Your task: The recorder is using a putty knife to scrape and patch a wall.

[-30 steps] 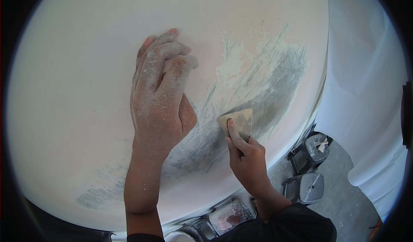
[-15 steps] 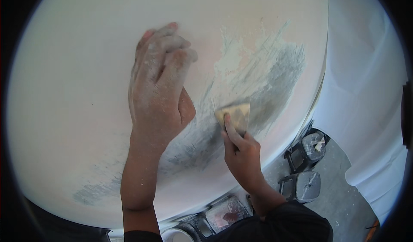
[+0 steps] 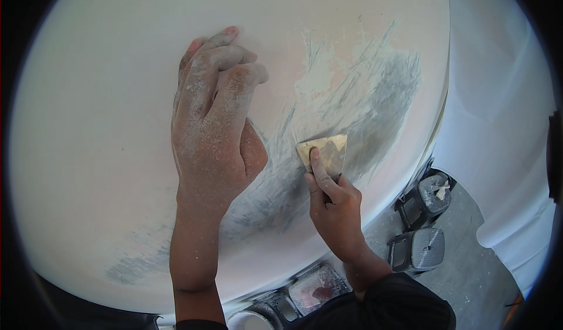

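Observation:
A large curved off-white panel point(image 3: 99, 130) carries a rough patch point(image 3: 381, 107) of grey streaks and pale filler on its right half. My left hand point(image 3: 211, 119), dusted with powder, lies over the panel with fingers loosely bent and slightly apart, fingertips seeming to rest on it; I see nothing held. My right hand point(image 3: 331, 210) grips a small cream, grey-smeared scraper point(image 3: 335, 151) against the patch, one finger pressed along its blade.
Dusty black plastic stools point(image 3: 425, 251) stand on the grey concrete floor point(image 3: 469, 248) below the panel's rim. A white bucket point(image 3: 249, 321) is at the bottom edge. A white sheet point(image 3: 492, 107) hangs along the right.
My left hand sits a little higher in the picture. The scraper in my right hand shifted left, then back right, and is now slightly higher than a second ago.

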A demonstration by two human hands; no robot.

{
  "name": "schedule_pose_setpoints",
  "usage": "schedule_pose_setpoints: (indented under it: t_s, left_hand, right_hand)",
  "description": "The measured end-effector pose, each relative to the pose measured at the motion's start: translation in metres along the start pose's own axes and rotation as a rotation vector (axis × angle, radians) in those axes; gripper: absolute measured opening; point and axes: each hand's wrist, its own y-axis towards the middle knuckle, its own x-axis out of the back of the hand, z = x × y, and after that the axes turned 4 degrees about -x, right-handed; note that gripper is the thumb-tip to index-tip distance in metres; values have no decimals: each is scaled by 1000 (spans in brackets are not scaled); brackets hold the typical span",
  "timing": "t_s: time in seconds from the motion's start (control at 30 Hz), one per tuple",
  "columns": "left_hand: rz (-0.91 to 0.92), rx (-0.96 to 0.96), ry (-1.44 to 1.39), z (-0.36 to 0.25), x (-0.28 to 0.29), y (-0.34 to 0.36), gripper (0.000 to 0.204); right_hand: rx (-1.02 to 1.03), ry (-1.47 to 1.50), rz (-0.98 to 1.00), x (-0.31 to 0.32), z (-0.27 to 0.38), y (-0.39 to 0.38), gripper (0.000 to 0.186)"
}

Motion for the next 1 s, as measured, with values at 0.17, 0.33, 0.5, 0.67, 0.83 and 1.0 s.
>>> schedule_pose_setpoints:
  t_s: [0.17, 0.33, 0.5, 0.67, 0.83, 1.0]
  left_hand:
    - [21, -1, 7, 0, 1, 2, 35]
    - [33, 6, 46, 0, 0, -2, 31]
    - [20, -4, 24, 0, 2, 0, 34]
    - [17, 4, 6, 0, 0, -1, 33]
    - [14, 11, 7, 0, 0, -1, 32]
    - [33, 1, 35, 0, 0, 1, 32]
  right_hand:
    - [-32, -20, 27, 3, -3, -2, 45]
    - [21, 14, -35, -5, -11, -7, 44]
    - [-42, -41, 37, 6, 2, 2, 43]
    - [-39, -30, 39, 5, -1, -3, 43]
    - [-38, -46, 53, 4, -4, -6, 38]
    - [8, -2, -3, 3, -2, 2, 38]
